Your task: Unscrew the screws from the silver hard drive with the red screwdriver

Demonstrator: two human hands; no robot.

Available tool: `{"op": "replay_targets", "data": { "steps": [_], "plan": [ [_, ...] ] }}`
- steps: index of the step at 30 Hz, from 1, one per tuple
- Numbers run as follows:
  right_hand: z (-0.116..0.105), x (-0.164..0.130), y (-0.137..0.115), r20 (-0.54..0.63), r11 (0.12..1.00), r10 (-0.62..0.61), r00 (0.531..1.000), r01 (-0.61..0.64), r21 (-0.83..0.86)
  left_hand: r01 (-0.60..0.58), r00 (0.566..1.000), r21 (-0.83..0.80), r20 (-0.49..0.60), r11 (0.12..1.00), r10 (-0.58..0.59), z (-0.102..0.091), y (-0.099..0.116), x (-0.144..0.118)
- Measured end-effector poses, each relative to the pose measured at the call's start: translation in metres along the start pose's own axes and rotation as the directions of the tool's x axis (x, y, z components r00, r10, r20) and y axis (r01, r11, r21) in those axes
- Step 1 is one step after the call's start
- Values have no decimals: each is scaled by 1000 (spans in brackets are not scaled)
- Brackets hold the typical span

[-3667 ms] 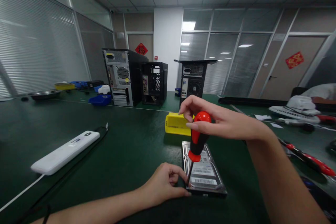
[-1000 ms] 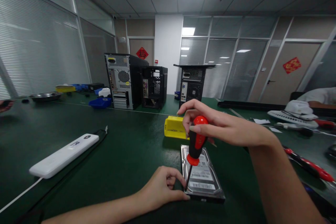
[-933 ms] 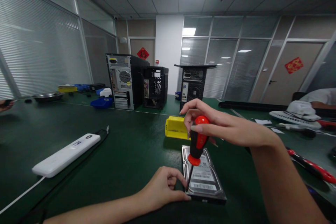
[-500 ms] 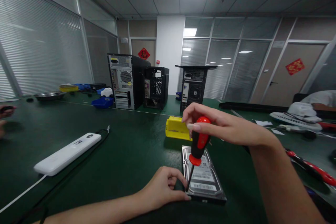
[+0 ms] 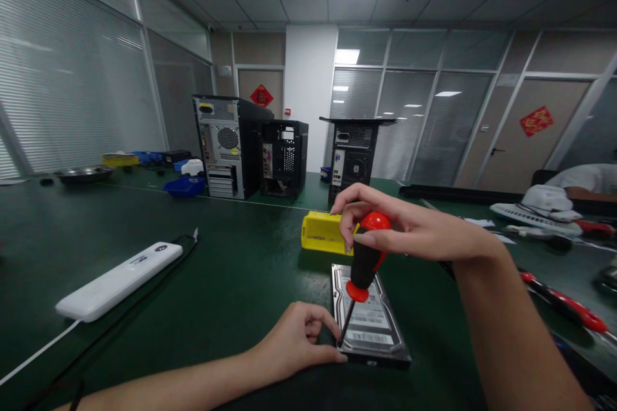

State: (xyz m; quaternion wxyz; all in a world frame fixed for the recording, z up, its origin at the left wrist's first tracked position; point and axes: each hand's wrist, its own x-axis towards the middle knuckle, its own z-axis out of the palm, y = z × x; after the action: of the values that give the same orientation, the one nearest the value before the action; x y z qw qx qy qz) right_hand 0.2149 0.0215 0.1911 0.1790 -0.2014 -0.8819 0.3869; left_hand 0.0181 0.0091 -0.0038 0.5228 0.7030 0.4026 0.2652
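Observation:
A silver hard drive [image 5: 373,327] lies flat on the green table [image 5: 231,282] right in front of me. My right hand [image 5: 409,228] grips the top of a red-and-black screwdriver [image 5: 365,257], held nearly upright with its tip at the drive's near left corner. My left hand [image 5: 296,343] rests on the table with fingers curled, thumb and forefinger pressed against that same corner next to the tip.
A yellow bin [image 5: 324,232] sits just behind the drive. A white power strip [image 5: 118,280] with cable lies to the left. Three computer cases [image 5: 231,144] stand further back, blue bins [image 5: 183,186] beside them. Red-handled tools [image 5: 562,302] lie to the right; a person's sleeve [image 5: 585,176] is at far right.
My right-hand fingers have shifted around the screwdriver's top, and the handle has turned slightly in place. Another person's hand at the far left edge has left the view.

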Motion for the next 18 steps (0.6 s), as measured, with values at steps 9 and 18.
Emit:
{"op": "replay_targets", "data": {
  "steps": [9, 18],
  "plan": [
    [-2, 1, 0, -14, 994, -44, 999, 42, -104, -11, 1000, 25, -7, 1000, 12, 0, 1, 1],
    [-1, 1, -2, -78, 988, 31, 996, -42, -147, -2, 1000, 18, -13, 1000, 2, 0, 1, 0]
  ]
}}
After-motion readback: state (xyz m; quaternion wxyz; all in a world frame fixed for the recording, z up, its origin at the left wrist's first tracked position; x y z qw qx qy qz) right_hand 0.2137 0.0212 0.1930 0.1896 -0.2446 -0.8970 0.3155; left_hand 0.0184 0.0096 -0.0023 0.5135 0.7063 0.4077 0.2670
